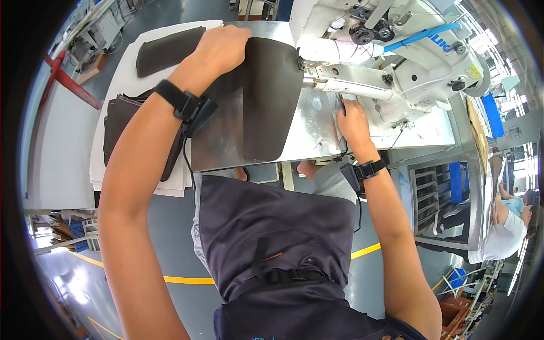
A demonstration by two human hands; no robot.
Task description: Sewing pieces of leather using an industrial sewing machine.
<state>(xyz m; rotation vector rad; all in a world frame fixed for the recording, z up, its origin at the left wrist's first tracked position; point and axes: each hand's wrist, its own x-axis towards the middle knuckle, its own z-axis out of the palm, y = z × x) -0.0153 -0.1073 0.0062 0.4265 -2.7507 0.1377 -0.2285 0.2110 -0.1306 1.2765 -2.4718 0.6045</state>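
Observation:
A dark brown leather-like panel [273, 102] lies on the metal tabletop, its right edge against the sewing head of a white industrial sewing machine [391, 85]. My left hand [224, 50] is closed at the panel's far left corner, with the fingertips mostly hidden behind the knuckles. My right hand [355, 123] is closed beside the machine, just below its arm. A thin dark thing shows at its fingertips, too small to name. Both wrists carry black strapped devices.
On the white-covered left side lie another dark panel [167, 52] and a stack of dark pieces [120, 122]. The shiny metal tabletop [310, 130] ends at my lap. A red pipe [71, 85] stands at the left. Another person [504, 232] sits at the far right.

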